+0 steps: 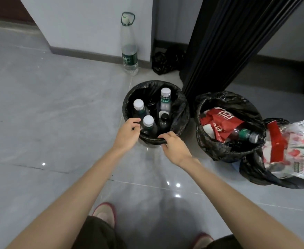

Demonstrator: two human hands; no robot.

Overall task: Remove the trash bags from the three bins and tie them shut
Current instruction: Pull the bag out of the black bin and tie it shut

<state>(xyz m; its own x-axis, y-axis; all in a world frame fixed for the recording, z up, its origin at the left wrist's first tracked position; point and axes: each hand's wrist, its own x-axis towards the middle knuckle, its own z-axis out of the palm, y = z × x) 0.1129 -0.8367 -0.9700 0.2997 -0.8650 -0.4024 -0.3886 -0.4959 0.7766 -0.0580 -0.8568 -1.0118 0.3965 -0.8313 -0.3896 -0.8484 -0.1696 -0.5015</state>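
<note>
The round bin (pixel 129 97) nearest the hands stands on the grey tiled floor (pixel 49 105), lined with a black trash bag (pixel 180 112) whose edge is still folded over the rim. Inside stand several capped bottles (pixel 165 103), upright and close together. The left hand (pixel 128 133) sits at the near-left rim with its fingers curled in on the folded plastic; the right hand (pixel 173 146) rests on the near rim, fingers bent down over the bag's edge — whether either has the film truly pinched, I cannot tell.

Just to the right, a second black bag (pixel 219 150) gapes open, holding red packaging and a dark bottle; its bin, if there is one under it, is hidden. At the right edge of the floor a third black bag (pixel 255 169) lies slumped on its side, a flowered foil wrapper (pixel 300 150) spilling out, mouth untied.

By my reading the job is barely begun — no bag here looks knotted, and the first one has yet to be peeled from its rim and lifted. Beyond the bin, a tall clear bottle (pixel 128 51) stands against the wall beside a dark door frame (pixel 219 42).
</note>
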